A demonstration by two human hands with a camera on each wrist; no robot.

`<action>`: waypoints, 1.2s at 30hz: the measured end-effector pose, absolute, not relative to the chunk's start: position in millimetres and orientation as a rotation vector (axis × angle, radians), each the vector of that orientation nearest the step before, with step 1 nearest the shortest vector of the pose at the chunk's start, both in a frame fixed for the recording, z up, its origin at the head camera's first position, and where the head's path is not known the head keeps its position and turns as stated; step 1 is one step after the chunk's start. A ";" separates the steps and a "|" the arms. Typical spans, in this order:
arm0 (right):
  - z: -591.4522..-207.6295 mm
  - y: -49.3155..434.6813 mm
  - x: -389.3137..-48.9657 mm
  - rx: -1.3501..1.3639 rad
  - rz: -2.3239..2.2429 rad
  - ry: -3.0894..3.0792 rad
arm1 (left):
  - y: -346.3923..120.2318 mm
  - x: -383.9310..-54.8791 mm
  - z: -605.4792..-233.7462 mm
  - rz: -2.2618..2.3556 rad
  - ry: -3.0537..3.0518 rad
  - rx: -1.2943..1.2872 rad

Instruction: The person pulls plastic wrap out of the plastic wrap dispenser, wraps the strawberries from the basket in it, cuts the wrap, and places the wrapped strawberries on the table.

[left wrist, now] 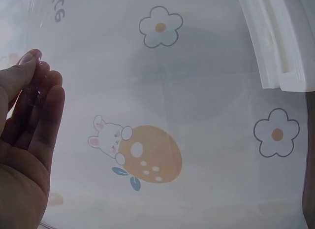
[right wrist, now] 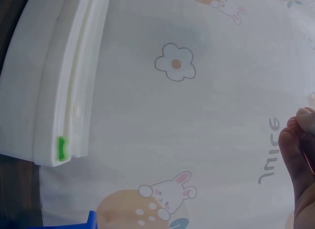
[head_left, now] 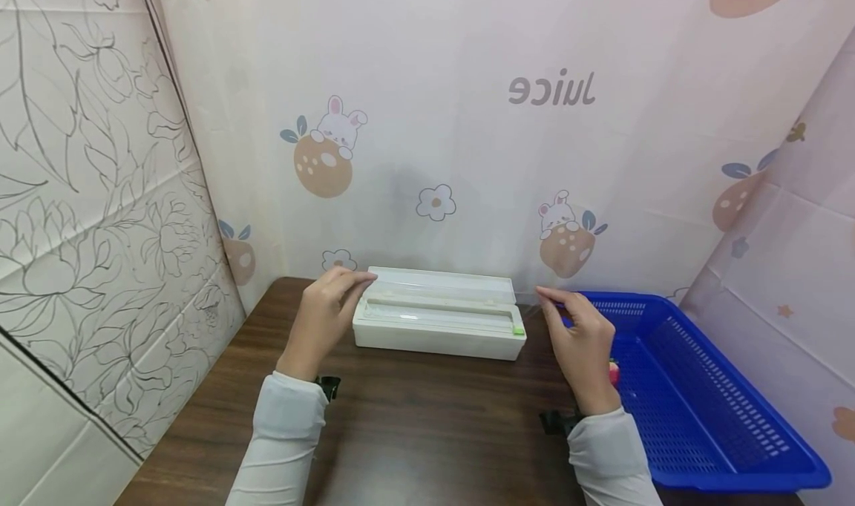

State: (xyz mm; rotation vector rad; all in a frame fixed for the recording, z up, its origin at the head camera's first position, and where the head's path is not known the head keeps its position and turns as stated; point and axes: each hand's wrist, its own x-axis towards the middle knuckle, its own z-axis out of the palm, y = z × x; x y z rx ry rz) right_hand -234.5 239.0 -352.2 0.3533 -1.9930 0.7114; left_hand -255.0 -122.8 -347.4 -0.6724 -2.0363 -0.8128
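Clear film is pinched by both hands, raised well apart.

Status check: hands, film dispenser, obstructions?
Left hand, right hand raised, apparently pinching clear film. White film dispenser open. Blue basket at right, nothing visibly blocking.

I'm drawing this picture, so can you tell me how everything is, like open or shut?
Left grip: pinching what looks like clear film
Right grip: pinching, seemingly the same film
White box: open
Lid: raised behind the box
Green slider: at the box's right end
Blue basket: upright, open-topped
Red thing: partly hidden
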 end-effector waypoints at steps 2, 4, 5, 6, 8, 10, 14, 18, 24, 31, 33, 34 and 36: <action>-352.0 239.0 -233.7 0.356 0.712 -1.981 | -123.2 -254.1 -346.9 -0.811 -2.047 -0.673; -351.7 239.3 -233.3 0.356 0.709 -1.976 | -123.5 -253.3 -346.1 -0.810 -2.054 -0.672; -351.3 239.3 -233.1 0.358 0.708 -1.969 | -123.5 -252.9 -345.7 -0.811 -2.056 -0.672; -351.0 239.4 -232.9 0.358 0.707 -1.964 | -123.5 -252.6 -345.2 -0.812 -2.056 -0.671; -350.6 239.6 -232.6 0.362 0.708 -1.955 | -123.5 -251.7 -344.0 -0.810 -2.058 -0.670; -350.4 239.7 -232.1 0.360 0.710 -1.949 | -123.3 -250.9 -342.9 -0.807 -2.059 -0.669; -350.1 239.2 -230.9 0.357 0.719 -1.932 | -123.3 -249.5 -341.5 -0.807 -2.054 -0.672; -349.2 237.6 -230.2 0.364 0.734 -1.897 | -123.4 -248.0 -339.8 -0.804 -2.049 -0.676; -347.2 235.8 -229.8 0.381 0.744 -1.864 | -124.4 -245.9 -337.1 -0.792 -2.056 -0.676; -344.3 235.8 -227.1 0.386 0.740 -1.856 | -125.3 -243.3 -333.9 -0.783 -2.051 -0.689; -343.4 236.1 -226.1 0.388 0.740 -1.855 | -125.5 -242.7 -333.3 -0.777 -2.048 -0.692; -343.2 236.1 -226.0 0.388 0.744 -1.852 | -125.6 -242.3 -333.1 -0.774 -2.046 -0.693; -342.6 236.2 -224.9 0.388 0.745 -1.854 | -125.9 -241.3 -332.8 -0.766 -2.045 -0.692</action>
